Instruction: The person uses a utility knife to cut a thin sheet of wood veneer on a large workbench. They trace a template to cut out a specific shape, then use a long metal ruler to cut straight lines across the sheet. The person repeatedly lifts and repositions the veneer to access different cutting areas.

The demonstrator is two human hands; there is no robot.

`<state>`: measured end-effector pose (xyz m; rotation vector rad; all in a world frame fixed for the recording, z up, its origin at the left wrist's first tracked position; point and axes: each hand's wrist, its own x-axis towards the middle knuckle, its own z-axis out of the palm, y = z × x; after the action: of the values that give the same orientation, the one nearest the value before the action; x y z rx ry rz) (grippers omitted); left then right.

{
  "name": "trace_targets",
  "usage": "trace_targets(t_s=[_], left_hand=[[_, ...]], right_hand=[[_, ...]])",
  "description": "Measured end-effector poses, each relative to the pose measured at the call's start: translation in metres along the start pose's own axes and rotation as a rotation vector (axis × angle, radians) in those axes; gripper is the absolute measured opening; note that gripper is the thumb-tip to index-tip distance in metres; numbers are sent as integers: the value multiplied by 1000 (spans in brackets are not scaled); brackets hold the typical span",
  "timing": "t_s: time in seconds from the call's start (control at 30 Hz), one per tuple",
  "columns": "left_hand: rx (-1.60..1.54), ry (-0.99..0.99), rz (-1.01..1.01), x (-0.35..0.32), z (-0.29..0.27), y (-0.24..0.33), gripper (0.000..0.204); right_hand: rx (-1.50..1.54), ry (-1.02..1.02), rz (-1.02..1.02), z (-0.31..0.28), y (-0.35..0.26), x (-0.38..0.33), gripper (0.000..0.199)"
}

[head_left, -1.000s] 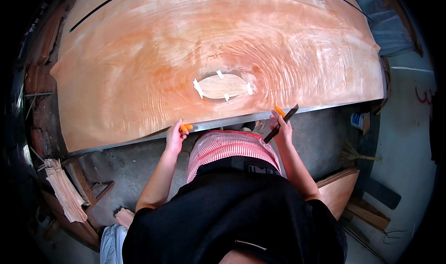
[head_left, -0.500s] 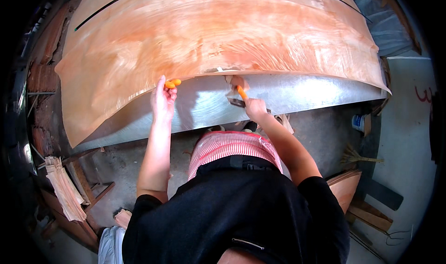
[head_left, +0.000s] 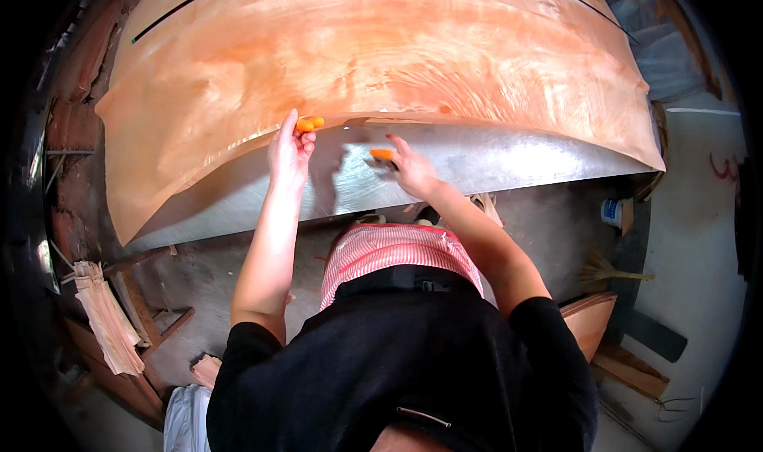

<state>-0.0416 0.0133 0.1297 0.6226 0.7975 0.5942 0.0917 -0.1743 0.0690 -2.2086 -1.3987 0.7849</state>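
A large sheet of thin pinkish-orange wood veneer bulges over a shiny metal surface, its near edge curving above the metal. At that edge my left hand is raised with fingers curled. Two rounded orange pieces, resembling rubber finger covers, show at its fingertips. Whether those fingers pinch the veneer is unclear. Over the metal, my right hand grips a dark, flat tool, mostly hidden and blurred. Another orange piece shows at that hand, with one finger stretched out.
Dark straps cross the far part of the veneer. On the left lie a bundle of wood strips and a wooden frame. To the right are a white tub, a straw brush and leaning boards.
My left hand has moved slightly up and right along the veneer edge. My right hand has swung left and turned, and the dark tool shows less. The pale scrap at the edge is no longer visible.
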Motion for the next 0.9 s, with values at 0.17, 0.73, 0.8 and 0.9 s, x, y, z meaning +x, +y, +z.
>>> trace_targets(t_s=[0.17,0.73,0.8,0.9], left_hand=[[-50,-22,-12,15,1,5,24],[428,-94,-99,-53,-57,-31,30],[503,-85,-177,-60,-90,-49,35],[226,54,-170,-55,-130,-71,38]], right_hand=[[-3,55,-32,22,-4,55,48],[822,215,626,20,82,-133,17],[940,396,755,10,89,-142,20],[1281,742,863,36,148,-154,25]])
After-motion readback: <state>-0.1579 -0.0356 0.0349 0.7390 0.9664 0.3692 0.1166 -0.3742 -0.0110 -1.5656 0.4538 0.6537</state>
